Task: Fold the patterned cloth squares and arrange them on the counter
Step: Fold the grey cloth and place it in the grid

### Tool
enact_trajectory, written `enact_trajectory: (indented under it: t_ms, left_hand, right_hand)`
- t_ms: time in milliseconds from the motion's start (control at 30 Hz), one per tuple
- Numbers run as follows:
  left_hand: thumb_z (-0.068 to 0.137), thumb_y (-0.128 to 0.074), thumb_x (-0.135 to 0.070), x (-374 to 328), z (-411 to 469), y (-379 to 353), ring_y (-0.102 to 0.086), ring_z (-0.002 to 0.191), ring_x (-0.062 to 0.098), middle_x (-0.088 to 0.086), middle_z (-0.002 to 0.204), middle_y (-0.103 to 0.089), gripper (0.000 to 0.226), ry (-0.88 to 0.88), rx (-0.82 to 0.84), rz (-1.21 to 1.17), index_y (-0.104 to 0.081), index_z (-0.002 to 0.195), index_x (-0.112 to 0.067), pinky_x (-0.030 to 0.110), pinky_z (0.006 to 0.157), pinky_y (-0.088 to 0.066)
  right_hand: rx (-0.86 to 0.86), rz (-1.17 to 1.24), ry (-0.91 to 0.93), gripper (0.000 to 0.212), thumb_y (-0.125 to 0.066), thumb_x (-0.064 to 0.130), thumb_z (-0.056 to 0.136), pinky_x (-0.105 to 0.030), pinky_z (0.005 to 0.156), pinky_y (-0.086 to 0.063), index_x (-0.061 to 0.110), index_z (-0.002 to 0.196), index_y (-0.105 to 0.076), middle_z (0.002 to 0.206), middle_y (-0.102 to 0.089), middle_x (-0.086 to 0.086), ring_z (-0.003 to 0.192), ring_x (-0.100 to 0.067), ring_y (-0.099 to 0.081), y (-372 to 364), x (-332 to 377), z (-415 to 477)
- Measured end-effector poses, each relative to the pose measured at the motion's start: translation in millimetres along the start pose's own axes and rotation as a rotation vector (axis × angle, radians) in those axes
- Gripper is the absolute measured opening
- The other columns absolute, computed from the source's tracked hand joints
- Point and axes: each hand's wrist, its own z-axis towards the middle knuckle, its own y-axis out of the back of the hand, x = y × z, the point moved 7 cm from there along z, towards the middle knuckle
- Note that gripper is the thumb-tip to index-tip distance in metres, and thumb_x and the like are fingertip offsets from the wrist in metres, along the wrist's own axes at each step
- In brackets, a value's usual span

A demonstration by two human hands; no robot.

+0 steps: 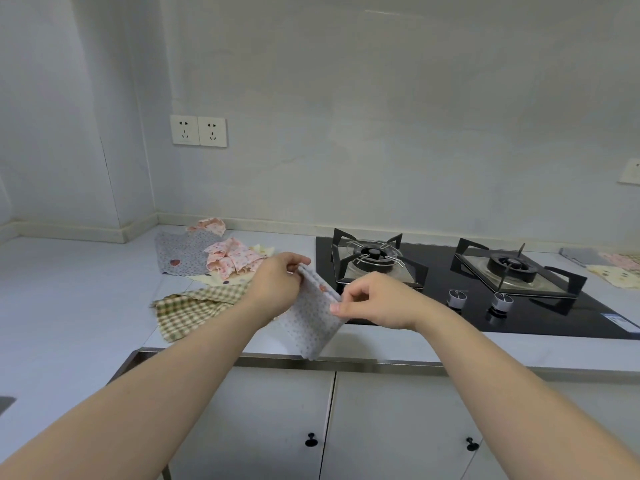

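Head view: on the left part of the bench (69, 289), between the back wall and the front edge, a loose heap of cloth squares lay unfolded. It held a grey dotted cloth (180, 254) spread flat, a green gingham cloth (194, 310) rumpled nearer the front edge, a crumpled pink floral cloth (232, 259) on top, and a cream one (214, 279) showing beneath. A further pink piece (209, 226) sat against the back edge.

Just right of the heap, the left hand (277, 285) had its fingers (298, 259) curled in a pinch on the far top corner of a second grey dotted square (311, 320). That square hung in the air above the front edge of the bench, apparently doubled along its upper edge. The right hand (377, 301) pinched the near top corner between thumb and forefinger, its other fingers loosely curled.

Right of the hands the gas hob (450, 282) was sunk into the bench. Past it, at the far right edge, a few flat cloths (609, 263) lay close together, looking already folded and set out.

By my reading the job was partway done: a few squares were arranged on the right, one was mid-fold in the hands, and at least five waited in the heap. The held square probably needed another fold before joining those on the right.
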Motion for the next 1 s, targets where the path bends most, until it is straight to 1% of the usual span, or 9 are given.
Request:
enact_trajectory:
  t_ms: [100, 167, 333, 433, 567, 733, 867, 967, 1000]
  left_hand:
    - [0.096, -0.040, 0.007, -2.6, 6.3, 1.0, -0.056, 0.085, 0.006, -0.004, 0.098, -0.060, 0.043, -0.014, -0.024, 0.033, -0.067, 0.120, -0.017, 0.009, 0.056, -0.040]
    - [0.096, -0.040, 0.008, -0.4, 8.7, 1.0, -0.056, 0.085, 0.005, -0.005, 0.100, -0.060, 0.045, -0.008, -0.022, 0.060, -0.066, 0.122, -0.018, 0.008, 0.056, -0.040]
    - [0.098, -0.038, 0.006, -0.8, 7.1, -3.5, -0.056, 0.096, 0.010, -0.002, 0.111, -0.060, 0.044, -0.070, -0.031, 0.135, -0.064, 0.126, -0.017, 0.006, 0.066, -0.041]
    - [0.099, -0.042, 0.003, -2.6, 8.5, 2.2, -0.057, 0.105, 0.014, -0.004, 0.114, -0.059, 0.040, -0.058, -0.115, 0.075, -0.061, 0.127, -0.017, 0.018, 0.083, -0.045]
    - [0.099, -0.045, 0.001, -15.3, 6.8, -2.5, -0.056, 0.097, 0.010, -0.004, 0.113, -0.058, 0.038, -0.082, -0.150, 0.053, -0.059, 0.129, -0.018, 0.016, 0.076, -0.041]
    - [0.099, -0.045, -0.001, -21.8, 4.4, -11.4, -0.057, 0.107, 0.015, -0.002, 0.116, -0.058, 0.038, -0.104, -0.173, 0.092, -0.058, 0.131, -0.016, 0.020, 0.086, -0.040]
    - [0.098, -0.049, -0.003, -9.2, 2.8, -9.2, -0.055, 0.111, 0.013, -0.002, 0.119, -0.058, 0.037, -0.017, -0.169, 0.063, -0.059, 0.132, -0.012, 0.022, 0.090, -0.039]
    - [0.095, -0.065, -0.010, 16.9, -3.3, -17.7, -0.062, 0.101, 0.018, 0.001, 0.106, -0.067, 0.007, 0.262, -0.086, -0.283, -0.070, 0.100, -0.009, 0.029, 0.084, -0.047]
    - [0.093, -0.071, -0.016, 25.2, -6.2, -21.9, -0.068, 0.094, 0.022, 0.004, 0.100, -0.073, 0.011, 0.365, -0.067, -0.415, -0.070, 0.092, -0.006, 0.030, 0.078, -0.051]
  right_hand:
    - [0.015, -0.035, -0.008, 0.037, -0.072, 0.051, 0.089, -0.020, 0.056, -0.036, 0.015, 0.081, -0.076, 0.066, -0.063, -0.002, 0.057, -0.006, -0.046, -2.7, -1.7, 3.2]
    - [0.003, -0.093, -0.043, 0.034, -0.074, 0.049, 0.088, -0.020, 0.055, -0.036, 0.016, 0.079, -0.075, 0.058, -0.056, 0.008, 0.053, -0.005, -0.044, 0.0, -7.5, 6.8]
    - [-0.091, -0.047, -0.082, 0.035, -0.074, 0.051, 0.086, -0.031, 0.068, -0.042, 0.017, 0.078, -0.071, 0.073, -0.064, 0.001, 0.067, -0.011, -0.056, 9.3, -22.4, 15.4]
    - [-0.221, 0.307, -0.123, 0.025, -0.073, 0.039, 0.091, -0.036, 0.077, -0.052, 0.018, 0.090, -0.059, 0.095, -0.076, 0.001, 0.080, -0.019, -0.073, 6.5, -35.4, 16.9]
    - [-0.406, 0.930, -0.244, 0.029, -0.072, 0.034, 0.093, -0.044, 0.080, -0.058, 0.017, 0.112, -0.058, 0.117, -0.072, -0.016, 0.084, -0.028, -0.073, -27.7, -62.3, 22.4]
    - [-0.463, 1.319, -0.350, 0.044, -0.055, 0.048, 0.101, -0.042, 0.091, -0.057, 0.010, 0.117, -0.070, 0.109, -0.077, -0.009, 0.105, -0.026, -0.072, -65.4, -61.9, 25.3]
    - [-0.557, 1.255, -0.400, 0.049, -0.050, 0.057, 0.101, -0.047, 0.095, -0.057, 0.015, 0.110, -0.072, 0.103, -0.078, -0.003, 0.101, -0.023, -0.073, -73.0, -62.0, 28.9]
    - [-0.698, 0.945, -0.396, 0.051, -0.048, 0.064, 0.098, -0.050, 0.091, -0.058, 0.017, 0.099, -0.071, 0.099, -0.076, -0.002, 0.097, -0.022, -0.071, -63.3, -63.4, 29.7]
    - [-0.743, 0.810, -0.379, 0.052, -0.047, 0.064, 0.098, -0.050, 0.090, -0.058, 0.017, 0.095, -0.069, 0.097, -0.074, -0.001, 0.095, -0.021, -0.070, -57.6, -61.1, 28.5]
